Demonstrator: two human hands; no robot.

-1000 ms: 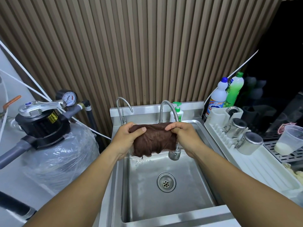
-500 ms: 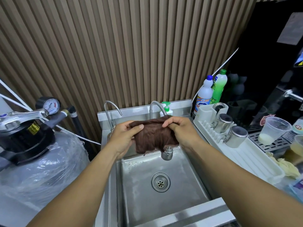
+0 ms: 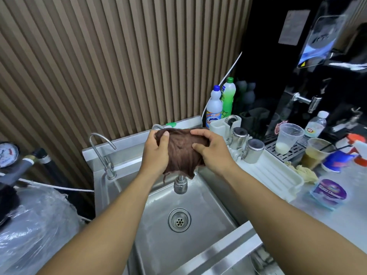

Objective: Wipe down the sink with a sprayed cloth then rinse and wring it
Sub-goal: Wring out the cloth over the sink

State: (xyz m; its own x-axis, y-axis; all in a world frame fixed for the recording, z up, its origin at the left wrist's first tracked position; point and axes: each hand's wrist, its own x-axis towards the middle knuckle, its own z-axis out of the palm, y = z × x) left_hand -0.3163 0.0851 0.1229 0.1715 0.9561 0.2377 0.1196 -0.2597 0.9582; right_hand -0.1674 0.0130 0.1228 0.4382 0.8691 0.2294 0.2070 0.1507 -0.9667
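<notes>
As L hand point(image 3: 156, 155), R hand point(image 3: 213, 153) grip cloth point(image 3: 181, 151), sink's point(image 3: 208, 205) below.

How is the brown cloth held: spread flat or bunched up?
Bunched up: left hand and right hand grip the wrinkled cloth above the tap head.

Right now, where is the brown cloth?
Centre of the head view: the brown cloth is gripped between the left hand and right hand, above the sink, just over the faucet nozzle.
</notes>
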